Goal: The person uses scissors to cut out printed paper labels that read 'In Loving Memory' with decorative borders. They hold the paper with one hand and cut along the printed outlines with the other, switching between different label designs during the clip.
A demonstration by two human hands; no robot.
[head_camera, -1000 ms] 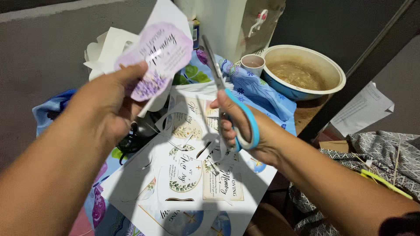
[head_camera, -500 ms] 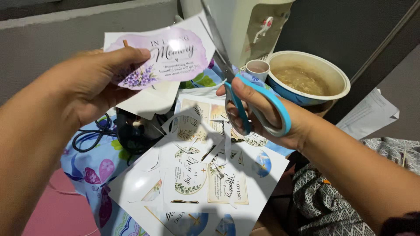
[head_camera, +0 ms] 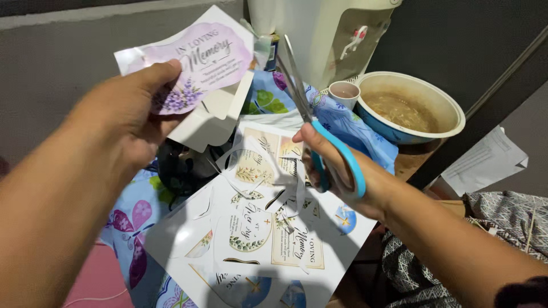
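Lilac-printed paper card with a wavy outline (head_camera: pixel 197 60) sits raised above the cluttered surface, pinched at its lower left edge by the left hand (head_camera: pixel 128 117), fingers closed on it. Trimming cleanly likely means turning the card into the blades. Right hand (head_camera: pixel 334 165) is curled through the blue-handled steel scissors (head_camera: pixel 317 128), blades nearly together beside the card.

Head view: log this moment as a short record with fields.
left hand: holds purple card raised, thumb on its face
right hand: grips blue-handled scissors, blades up, apart from the card
below: printed sheet with cut-outs, paper strips
behind: bowl of brownish liquid, small cup
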